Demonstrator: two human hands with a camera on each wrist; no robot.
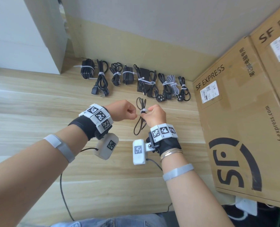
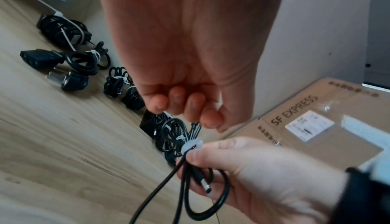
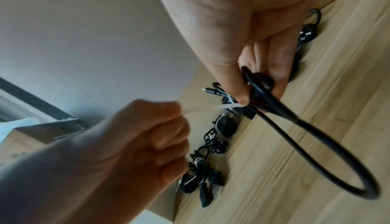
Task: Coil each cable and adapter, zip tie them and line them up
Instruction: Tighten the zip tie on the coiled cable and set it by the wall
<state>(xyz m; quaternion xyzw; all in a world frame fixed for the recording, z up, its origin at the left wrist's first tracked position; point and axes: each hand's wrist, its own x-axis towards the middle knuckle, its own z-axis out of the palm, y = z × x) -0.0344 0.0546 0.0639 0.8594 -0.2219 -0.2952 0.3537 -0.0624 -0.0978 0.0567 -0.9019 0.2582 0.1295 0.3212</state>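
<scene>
Right hand (image 1: 156, 115) pinches coiled black cable (image 1: 140, 117) mid-bundle, held above desk (image 1: 37, 99), near row of tied bundles (image 1: 136, 79). Left hand (image 1: 122, 110) fisted round zip tie (image 1: 143, 110) tail. Cable light, limp, springy; likely best gripped beside tie.
</scene>
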